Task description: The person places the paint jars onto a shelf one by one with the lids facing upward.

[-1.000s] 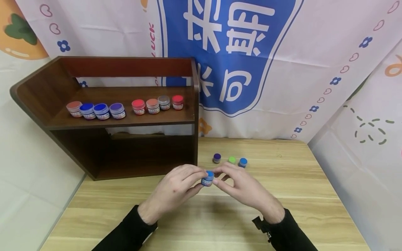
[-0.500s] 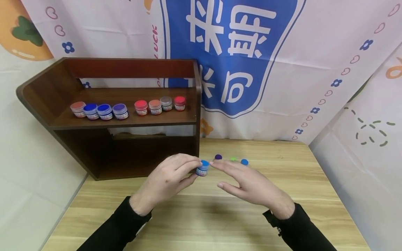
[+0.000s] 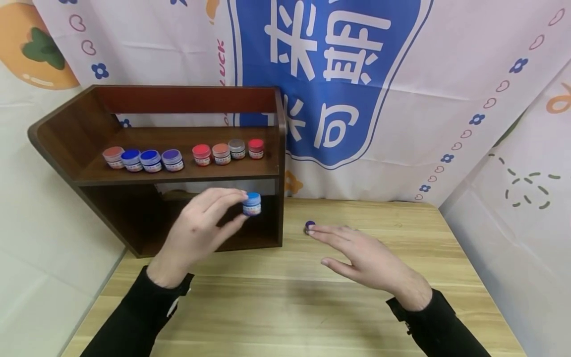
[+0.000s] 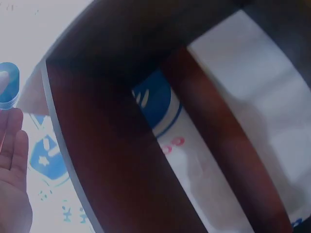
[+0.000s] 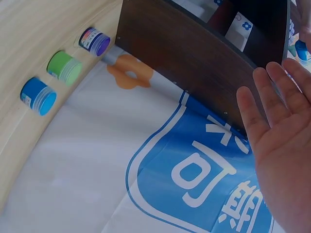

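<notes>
My left hand (image 3: pixel 200 225) pinches a small blue-lidded paint jar (image 3: pixel 252 204) between thumb and fingers, holding it upright in front of the lower opening of the dark wooden shelf (image 3: pixel 178 176). The same jar (image 4: pixel 12 90) shows at the left edge of the left wrist view. With its fingers stretched out and nothing in its grasp, my right hand (image 3: pixel 363 258) hovers over the table. A purple-lidded jar (image 3: pixel 310 226) appears just past its fingertips. The right wrist view shows a green jar (image 5: pixel 64 68) and another blue jar (image 5: pixel 39 96), both hidden behind that hand in the head view.
On the upper board stand several jars in two groups: brown (image 3: pixel 113 157), blue and purple lids at left, red (image 3: pixel 202 154), orange, grey and red at right. A printed cloth (image 3: pixel 339 99) hangs behind the light wooden table (image 3: pixel 285 307).
My left hand has carried the blue jar up and left, from over the table to the shelf front. My right hand has let go of that jar, straightened its fingers and drawn slightly right.
</notes>
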Demonstrator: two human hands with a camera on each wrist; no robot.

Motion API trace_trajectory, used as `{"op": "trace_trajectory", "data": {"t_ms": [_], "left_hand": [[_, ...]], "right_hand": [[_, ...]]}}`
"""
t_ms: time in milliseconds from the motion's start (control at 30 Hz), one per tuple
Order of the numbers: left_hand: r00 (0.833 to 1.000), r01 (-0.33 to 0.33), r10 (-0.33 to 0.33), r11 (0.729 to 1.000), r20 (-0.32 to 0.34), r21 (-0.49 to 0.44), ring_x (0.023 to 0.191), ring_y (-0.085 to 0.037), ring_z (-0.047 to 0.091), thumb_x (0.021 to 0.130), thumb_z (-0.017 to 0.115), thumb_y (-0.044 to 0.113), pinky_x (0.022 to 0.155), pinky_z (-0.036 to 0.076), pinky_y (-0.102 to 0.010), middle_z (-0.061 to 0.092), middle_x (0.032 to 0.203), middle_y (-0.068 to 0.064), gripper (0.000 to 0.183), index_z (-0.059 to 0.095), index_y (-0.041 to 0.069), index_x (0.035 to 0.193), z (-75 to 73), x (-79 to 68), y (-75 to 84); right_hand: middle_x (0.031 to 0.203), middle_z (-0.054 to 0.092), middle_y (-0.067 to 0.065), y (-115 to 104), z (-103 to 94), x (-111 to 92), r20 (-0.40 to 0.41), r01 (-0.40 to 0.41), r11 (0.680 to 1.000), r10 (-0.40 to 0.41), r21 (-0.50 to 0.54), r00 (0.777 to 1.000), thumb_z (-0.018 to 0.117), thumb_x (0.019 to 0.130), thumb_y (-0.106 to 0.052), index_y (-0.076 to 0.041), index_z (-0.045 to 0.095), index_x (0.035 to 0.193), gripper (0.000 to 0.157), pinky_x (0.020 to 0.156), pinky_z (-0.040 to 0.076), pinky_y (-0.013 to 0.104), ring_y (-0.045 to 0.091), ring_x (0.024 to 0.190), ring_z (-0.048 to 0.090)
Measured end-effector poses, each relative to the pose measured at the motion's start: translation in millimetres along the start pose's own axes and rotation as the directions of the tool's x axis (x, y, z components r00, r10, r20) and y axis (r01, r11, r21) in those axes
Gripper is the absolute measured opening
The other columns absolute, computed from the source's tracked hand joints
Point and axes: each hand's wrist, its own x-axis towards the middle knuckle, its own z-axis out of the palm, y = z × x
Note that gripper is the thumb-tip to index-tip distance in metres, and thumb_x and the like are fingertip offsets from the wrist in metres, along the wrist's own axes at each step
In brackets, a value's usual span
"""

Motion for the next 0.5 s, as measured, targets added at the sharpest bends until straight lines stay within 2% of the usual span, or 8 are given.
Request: {"op": "trace_trajectory", "data": {"t_ms": [67, 200, 300, 367, 433, 500], "left_hand": [[1.000, 0.019, -0.019, 1.000, -0.012, 0.017, 0.133, -0.032, 0.079, 0.115, 0.074, 0.044, 0.127, 0.058, -0.032, 0.082, 0.144, -0.014, 0.047, 0.076, 0.007, 0.144, -6.4, 1.6, -5.4], [0.998, 0.049, -0.047, 0.998, -0.043, 0.038, 0.133, -0.034, 0.078, 0.116, 0.071, 0.046, 0.133, 0.046, -0.017, 0.081, 0.144, -0.016, 0.051, 0.075, 0.004, 0.144, -16.4, 5.9, -15.7], [0.994, 0.083, -0.080, 0.996, -0.071, 0.045, 0.133, -0.037, 0.077, 0.109, 0.088, 0.030, 0.135, 0.043, -0.015, 0.081, 0.144, -0.018, 0.048, 0.075, 0.003, 0.146, -23.6, 8.5, -23.0], [0.990, 0.110, -0.104, 0.993, -0.099, 0.049, 0.134, -0.038, 0.077, 0.103, 0.093, 0.019, 0.135, 0.041, -0.014, 0.082, 0.145, -0.019, 0.050, 0.074, 0.003, 0.147, -28.4, 10.2, -28.4], [0.982, 0.145, -0.137, 0.988, -0.129, 0.058, 0.133, -0.040, 0.077, 0.093, 0.100, 0.005, 0.135, 0.045, -0.019, 0.082, 0.144, -0.020, 0.060, 0.074, 0.004, 0.148, -34.0, 13.1, -33.5], [0.974, 0.179, -0.165, 0.981, -0.155, 0.077, 0.132, -0.040, 0.077, 0.091, 0.100, 0.001, 0.132, 0.054, -0.028, 0.082, 0.144, -0.019, 0.063, 0.074, 0.005, 0.148, -40.0, 16.1, -39.3]], "right_hand": [[0.177, 0.063, 0.001, 1.2, -0.9, -1.7, -0.004, -0.003, 1.000, 0.003, -0.002, 1.000, 0.079, 0.115, -0.032, -0.019, 0.059, 0.173, 0.063, 0.126, 0.062, 0.054, 0.024, 0.156, 0.069], [0.176, 0.064, 0.000, 2.5, -1.8, -3.8, -0.007, -0.015, 1.000, 0.015, -0.004, 1.000, 0.080, 0.114, -0.031, -0.019, 0.060, 0.171, 0.062, 0.126, 0.062, 0.054, 0.023, 0.156, 0.069], [0.175, 0.065, 0.000, 2.7, -1.7, -4.7, -0.005, -0.025, 1.000, 0.025, -0.003, 1.000, 0.081, 0.114, -0.030, -0.020, 0.061, 0.171, 0.061, 0.127, 0.062, 0.054, 0.023, 0.156, 0.069], [0.174, 0.066, 0.001, 2.9, -1.4, -5.1, -0.004, -0.029, 1.000, 0.029, 0.000, 1.000, 0.080, 0.114, -0.030, -0.020, 0.062, 0.170, 0.060, 0.126, 0.062, 0.055, 0.023, 0.156, 0.069], [0.173, 0.067, 0.002, 3.1, -0.9, -5.7, -0.005, -0.028, 1.000, 0.028, -0.002, 1.000, 0.080, 0.114, -0.029, -0.020, 0.063, 0.170, 0.059, 0.126, 0.062, 0.054, 0.023, 0.155, 0.069], [0.173, 0.067, 0.001, 3.5, -0.1, -6.6, -0.009, -0.026, 1.000, 0.026, -0.007, 1.000, 0.080, 0.114, -0.029, -0.020, 0.064, 0.168, 0.057, 0.125, 0.063, 0.054, 0.022, 0.154, 0.070]]}}
